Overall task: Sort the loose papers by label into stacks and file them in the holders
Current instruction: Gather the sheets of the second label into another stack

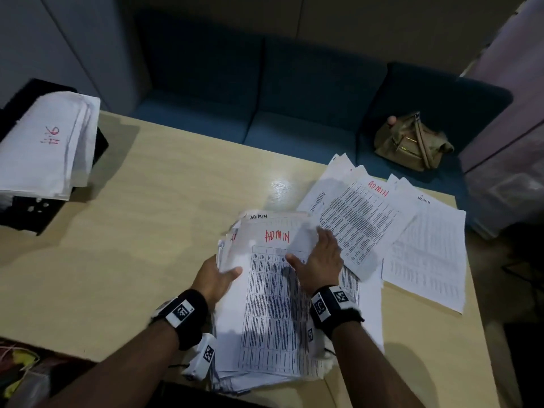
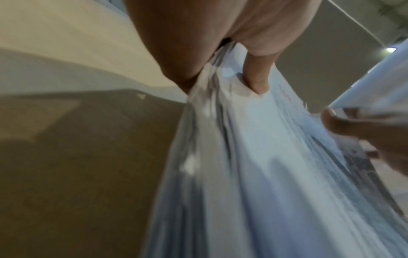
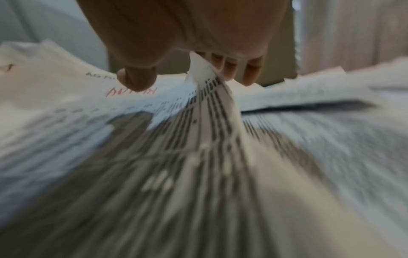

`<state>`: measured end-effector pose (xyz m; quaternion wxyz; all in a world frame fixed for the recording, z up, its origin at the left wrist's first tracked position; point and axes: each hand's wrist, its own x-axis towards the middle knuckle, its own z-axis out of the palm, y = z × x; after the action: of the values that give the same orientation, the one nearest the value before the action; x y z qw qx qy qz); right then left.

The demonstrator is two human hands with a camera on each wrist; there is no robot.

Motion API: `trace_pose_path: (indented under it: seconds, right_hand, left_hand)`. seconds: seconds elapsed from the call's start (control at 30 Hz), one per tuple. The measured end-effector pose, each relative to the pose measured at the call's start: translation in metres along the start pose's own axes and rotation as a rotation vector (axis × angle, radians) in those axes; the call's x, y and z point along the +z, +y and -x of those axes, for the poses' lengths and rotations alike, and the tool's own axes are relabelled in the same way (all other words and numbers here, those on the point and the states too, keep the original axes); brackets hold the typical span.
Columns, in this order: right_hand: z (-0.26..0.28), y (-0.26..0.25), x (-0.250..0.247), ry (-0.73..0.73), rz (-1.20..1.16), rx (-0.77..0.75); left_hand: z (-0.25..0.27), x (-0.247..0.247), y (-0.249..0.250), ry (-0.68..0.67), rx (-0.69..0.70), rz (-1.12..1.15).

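A thick stack of printed papers (image 1: 273,304) marked ADMIN in red lies on the wooden table (image 1: 147,231) in front of me. My left hand (image 1: 219,278) grips its left edge; the thumb (image 2: 258,78) lies on top and the fingers are hidden beneath the stack (image 2: 253,157). My right hand (image 1: 321,260) rests on the stack's right side. It holds the lifted right edge of the top sheet (image 3: 209,97) between thumb and fingers (image 3: 232,69). More ADMIN sheets (image 1: 362,219) lie fanned out loosely to the right.
A black holder (image 1: 26,210) at the table's left edge carries papers (image 1: 44,142) with a red label. Further sheets (image 1: 426,254) reach the table's right edge. A tan bag (image 1: 412,142) sits on the blue sofa (image 1: 265,98) behind the table.
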<state>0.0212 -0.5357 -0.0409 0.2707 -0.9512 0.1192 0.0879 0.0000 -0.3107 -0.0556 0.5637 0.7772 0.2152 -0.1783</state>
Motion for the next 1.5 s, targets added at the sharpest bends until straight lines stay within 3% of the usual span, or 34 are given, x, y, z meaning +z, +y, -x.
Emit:
trace_pose_path:
  seconds: [0.1,0.23,0.37,0.63,0.67,0.73,0.77,0.83,0.9,0.97,1.2,1.37,1.5]
  right_hand:
    - [-0.011,-0.017,-0.012,0.025,0.227,-0.268]
    - [-0.024,-0.036,-0.009,-0.100,0.396,-0.434]
    - [-0.029,-0.044,-0.001,-0.177,0.286,-0.391]
    - [-0.011,-0.029,0.014,-0.366,0.232,-0.439]
    - [-0.012,-0.026,0.007,-0.341,0.187,-0.433]
    - [-0.018,-0.012,-0.011,-0.056,0.142,-0.432]
    - [-0.022,0.002,-0.022,0.117,0.127,-0.333]
    - [-0.031,0.039,-0.041,0.256,0.068,0.147]
    - [-0.031,0.075,-0.053,0.230,0.000,0.572]
    - [-0.025,0.095,-0.057,0.199,-0.079,0.738]
    - [-0.033,0.096,-0.055,0.222,-0.440,0.768]
    - [-0.042,0.090,-0.064,0.186,-0.325,0.611]
    - [-0.045,0.095,-0.067,0.181,-0.406,0.600]
  left_hand:
    - [0.001,-0.001,-0.003,-0.061,0.023,-0.006]
    - [0.003,0.004,0.001,-0.134,0.014,0.025]
    - [0.002,0.006,0.001,-0.183,0.003,0.003]
    - [-0.007,0.015,-0.004,-0.131,0.046,-0.065]
    - [-0.009,0.016,-0.005,-0.130,0.030,-0.093]
    - [-0.010,0.016,-0.005,-0.124,0.002,-0.139]
    - [-0.012,0.016,-0.005,-0.105,-0.001,-0.151]
    - [-0.014,0.012,0.000,-0.042,-0.008,-0.135]
    - [-0.019,0.005,0.001,0.005,-0.018,-0.111]
    - [-0.024,-0.001,0.001,0.024,-0.015,-0.143]
    - [-0.033,-0.004,0.000,-0.028,-0.072,-0.212]
    - [-0.033,-0.006,0.000,-0.032,-0.080,-0.231]
    - [-0.031,-0.008,0.001,-0.046,-0.086,-0.205]
